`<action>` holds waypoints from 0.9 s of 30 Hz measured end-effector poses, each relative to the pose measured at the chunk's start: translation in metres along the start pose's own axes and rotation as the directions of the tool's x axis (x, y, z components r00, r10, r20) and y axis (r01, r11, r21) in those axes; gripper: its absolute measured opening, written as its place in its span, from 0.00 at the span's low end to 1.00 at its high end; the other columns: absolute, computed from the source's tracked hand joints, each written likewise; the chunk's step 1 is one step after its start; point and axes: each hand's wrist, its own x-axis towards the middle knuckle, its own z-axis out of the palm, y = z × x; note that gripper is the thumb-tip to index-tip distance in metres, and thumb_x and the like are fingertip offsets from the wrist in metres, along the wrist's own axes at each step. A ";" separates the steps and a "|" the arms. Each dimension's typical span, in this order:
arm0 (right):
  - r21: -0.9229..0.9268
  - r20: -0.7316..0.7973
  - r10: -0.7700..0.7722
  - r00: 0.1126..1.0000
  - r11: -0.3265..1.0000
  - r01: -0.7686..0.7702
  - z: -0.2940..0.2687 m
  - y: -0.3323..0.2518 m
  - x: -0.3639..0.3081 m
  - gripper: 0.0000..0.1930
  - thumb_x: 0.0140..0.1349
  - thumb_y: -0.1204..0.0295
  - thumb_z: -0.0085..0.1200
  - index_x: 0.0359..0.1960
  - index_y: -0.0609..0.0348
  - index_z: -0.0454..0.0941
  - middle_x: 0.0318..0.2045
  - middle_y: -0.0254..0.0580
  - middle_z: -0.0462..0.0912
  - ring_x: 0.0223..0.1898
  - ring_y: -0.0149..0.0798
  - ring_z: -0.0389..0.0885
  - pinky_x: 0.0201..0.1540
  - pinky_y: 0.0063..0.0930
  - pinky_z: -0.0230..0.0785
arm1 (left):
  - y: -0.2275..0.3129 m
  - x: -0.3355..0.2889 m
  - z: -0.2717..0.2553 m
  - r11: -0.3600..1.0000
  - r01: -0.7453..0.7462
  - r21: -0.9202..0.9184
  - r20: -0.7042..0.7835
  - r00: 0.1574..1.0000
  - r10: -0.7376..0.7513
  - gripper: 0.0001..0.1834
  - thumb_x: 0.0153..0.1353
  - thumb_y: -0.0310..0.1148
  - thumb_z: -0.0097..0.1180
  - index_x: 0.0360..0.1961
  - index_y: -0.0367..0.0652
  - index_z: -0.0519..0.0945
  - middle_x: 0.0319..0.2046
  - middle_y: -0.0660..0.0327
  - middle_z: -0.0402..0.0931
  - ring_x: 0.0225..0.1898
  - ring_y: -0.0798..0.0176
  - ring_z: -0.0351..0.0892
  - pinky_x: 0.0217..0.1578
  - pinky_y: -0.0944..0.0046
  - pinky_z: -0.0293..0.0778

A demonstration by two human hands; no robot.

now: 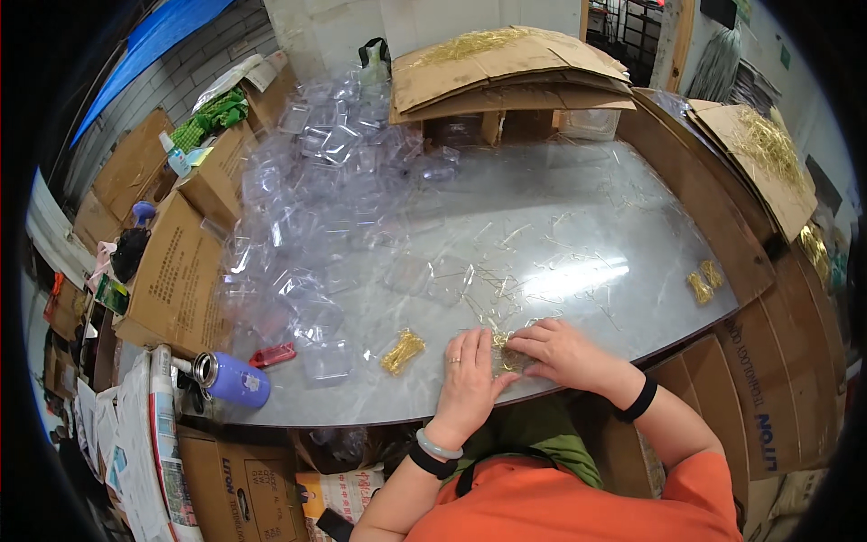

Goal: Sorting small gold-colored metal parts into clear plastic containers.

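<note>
1. Nearest the wearer, at the table's six o'clock edge, the left hand (471, 372) lay with fingers nearly straight and close together; whether they gripped anything could not be told.
2. At its two o'clock, the right hand (553, 354) bent its fingers narrowly inward, their hold partly hidden.
3. Gold strands (498, 340) sat between the two hands; a slack hold there risked letting them splay or slip over the edge.
4. At nine o'clock from the hands, a gold bundle (402, 350) rested apart, within reach of a stray left wrist that could scatter it.
5. Toward twelve, loose gold strands (517, 242) crisscrossed the grey table (632, 199); a sweeping forearm might tangle them.
6. Farther, toward ten, clear plastic containers (307, 203) rose in a heap, and one careless tug could start a slide.
</note>
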 end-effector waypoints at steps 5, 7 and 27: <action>0.002 -0.180 0.080 0.980 0.997 -0.080 0.024 -0.007 -0.012 0.20 0.58 0.74 0.63 0.54 0.53 0.81 0.52 0.39 0.82 0.54 0.47 0.77 0.60 0.42 0.69 | 0.003 0.002 -0.013 0.997 -0.037 0.064 0.073 0.997 0.033 0.52 0.52 0.53 0.73 0.68 0.27 0.64 0.65 0.42 0.65 0.69 0.37 0.58 0.71 0.37 0.54; 0.028 -0.345 0.213 0.914 0.976 -0.217 0.030 -0.025 -0.013 0.19 0.58 0.76 0.62 0.53 0.54 0.81 0.50 0.41 0.82 0.53 0.48 0.78 0.59 0.43 0.70 | 0.001 0.002 -0.013 0.999 -0.020 0.036 0.078 0.997 0.017 0.52 0.53 0.52 0.73 0.68 0.28 0.64 0.65 0.43 0.65 0.69 0.37 0.59 0.71 0.37 0.54; 0.049 -0.182 0.229 0.956 0.973 -0.224 0.019 0.004 -0.006 0.29 0.54 0.57 0.71 0.57 0.52 0.78 0.56 0.44 0.78 0.61 0.52 0.71 0.63 0.46 0.62 | 0.004 0.008 -0.017 0.990 -0.091 -0.104 0.085 0.991 0.100 0.33 0.60 0.32 0.67 0.65 0.38 0.71 0.57 0.49 0.75 0.60 0.43 0.71 0.65 0.44 0.67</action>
